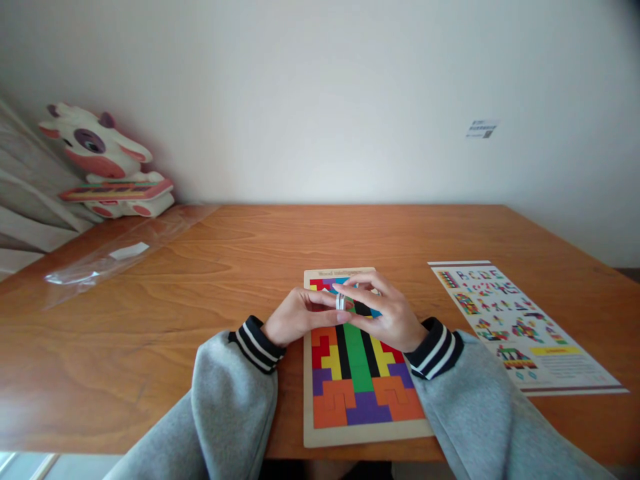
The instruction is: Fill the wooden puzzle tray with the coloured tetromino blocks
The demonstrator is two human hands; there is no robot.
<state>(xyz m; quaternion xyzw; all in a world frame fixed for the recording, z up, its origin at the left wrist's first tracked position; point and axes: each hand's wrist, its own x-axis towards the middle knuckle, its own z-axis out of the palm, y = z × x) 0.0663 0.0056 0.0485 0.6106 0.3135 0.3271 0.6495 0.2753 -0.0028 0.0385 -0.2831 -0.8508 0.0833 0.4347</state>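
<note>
Both of my hands meet above the upper part of a wooden block puzzle board (309, 400). Between their fingertips is a small silvery-white, ring-like thing (341, 302); its exact kind is hard to make out. My left hand (303, 313) pinches at it from the left, thumb below and fingers above. From the right, the curled thumb and fingers of my right hand (386, 312) close on the same thing. Colourful flat pieces fill the visible part of the board, with green (358, 357) down the middle and purple (367, 408) at the bottom. My hands hide some upper pieces.
A printed pattern sheet (565, 360) lies on the brown wooden table (240, 260) to the right. At the left are a clear plastic bag (100, 263) and a cow-shaped toy keyboard (113, 167). A white wall (320, 100) stands behind the table.
</note>
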